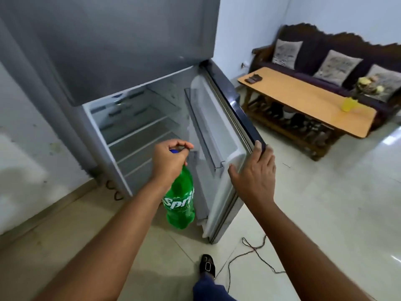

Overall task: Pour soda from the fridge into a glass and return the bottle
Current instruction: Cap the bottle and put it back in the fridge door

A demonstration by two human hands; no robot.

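Observation:
A large green Sprite bottle point(180, 200) with a blue cap hangs upright in front of the open fridge point(121, 68). My left hand point(170, 160) grips it by the neck, fingers curled round the cap end. My right hand point(255, 172) holds the edge of the open lower fridge door point(219, 135), fingers over its outer rim and thumb on the inner side. The fridge shelves inside look bare. A yellow cup point(348, 104) stands on a wooden coffee table point(303, 98) at the right.
Behind the coffee table is a dark sofa point(321, 51) with cushions. A thin cable point(253, 250) lies across the tiled floor near my foot point(207, 265). Another cable curls by the fridge's left base. A wall runs along the left.

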